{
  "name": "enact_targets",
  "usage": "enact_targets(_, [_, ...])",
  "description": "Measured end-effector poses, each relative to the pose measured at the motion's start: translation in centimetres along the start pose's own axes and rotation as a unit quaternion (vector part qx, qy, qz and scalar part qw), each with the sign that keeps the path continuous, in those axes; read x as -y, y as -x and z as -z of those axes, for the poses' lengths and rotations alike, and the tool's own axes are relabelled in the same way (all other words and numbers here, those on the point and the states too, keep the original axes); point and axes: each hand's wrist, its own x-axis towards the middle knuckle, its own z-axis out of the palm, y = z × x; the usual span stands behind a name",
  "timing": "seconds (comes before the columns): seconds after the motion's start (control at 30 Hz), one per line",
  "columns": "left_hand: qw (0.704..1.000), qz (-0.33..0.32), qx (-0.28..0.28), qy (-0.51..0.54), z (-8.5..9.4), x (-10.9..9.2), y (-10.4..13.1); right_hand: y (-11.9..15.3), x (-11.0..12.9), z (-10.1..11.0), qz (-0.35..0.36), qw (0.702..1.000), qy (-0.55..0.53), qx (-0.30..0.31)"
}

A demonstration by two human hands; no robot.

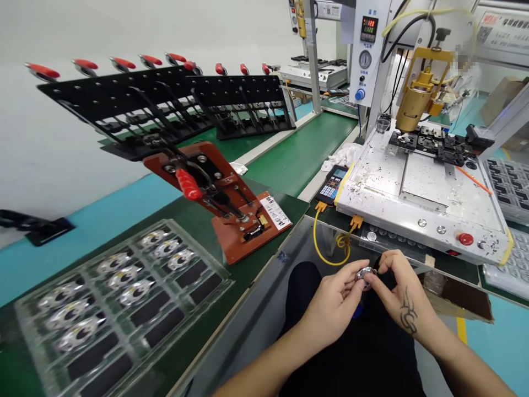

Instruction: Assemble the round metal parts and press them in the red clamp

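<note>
Above my lap, my left hand (336,298) pinches a small shiny silver ring-shaped part (365,273) between thumb and fingers. On the other side of that part, my right hand (399,292) is closed, its thumb pressed against the silver surface and its index finger bent at the edge. My fingertips cover some of the part, so its exact kind is not clear. To the left, a clear plastic tray (188,321) rests on the green bench with several silver pieces with round openings (125,275) and dark rectangular pads (156,305) in its compartments.
A brown toggle-clamp fixture (231,231) with a red handle stands behind the tray. Black racks with red-handled clamps (243,105) are farther back. At right is a white machine (421,193) with a gold head, a keypad controller (332,186) and a yellow cable (316,237).
</note>
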Motion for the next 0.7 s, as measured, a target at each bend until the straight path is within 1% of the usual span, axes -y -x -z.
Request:
enact_targets(0.07, [0.996,-0.019,0.015,-0.086,0.6,-0.3,0.0,-0.2,-0.2,0.2,0.024,0.999,0.021,0.032])
enact_targets(0.13, [0.983,-0.039,0.032,-0.175,1.2,-1.1,-0.2,-0.7,-0.2,0.3,0.061,0.994,0.003,0.09])
enact_targets(0.17, [0.978,-0.048,0.037,-0.201,1.5,-1.5,-0.3,-0.9,-0.2,0.4,0.073,0.991,-0.013,0.11])
enact_targets(0.2, [0.976,-0.055,0.036,-0.207,1.8,-1.9,-0.5,-1.2,-0.1,0.3,0.069,0.99,-0.033,0.118])
enact_targets(0.23, [0.979,-0.058,0.028,-0.194,1.9,-2.2,-0.6,-1.4,-0.1,0.2,0.049,0.991,-0.059,0.111])
enact_targets(0.3, [0.989,-0.054,-0.009,-0.135,2.0,-2.5,-1.0,-1.9,0.1,-0.2,-0.031,0.987,-0.133,0.08])
enact_targets(0.37, [0.995,-0.038,-0.048,-0.076,1.8,-2.4,-1.1,-2.2,0.3,-0.7,-0.113,0.966,-0.224,0.061])
enact_targets(0.43, [0.997,-0.023,-0.059,-0.037,1.5,-2.1,-1.1,-2.3,0.4,-1.3,-0.153,0.943,-0.292,0.051])
enact_targets(0.47, [0.998,-0.02,-0.058,-0.026,1.3,-2.0,-1.1,-2.3,0.4,-1.6,-0.159,0.936,-0.31,0.048])
enact_targets(0.53, [0.998,-0.02,-0.058,-0.02,1.1,-2.0,-0.9,-2.2,0.5,-2.0,-0.157,0.934,-0.317,0.044])
enact_targets(0.7, [0.996,-0.033,-0.072,-0.043,1.3,-2.8,-0.7,-2.0,0.6,-2.1,-0.132,0.948,-0.285,0.054])
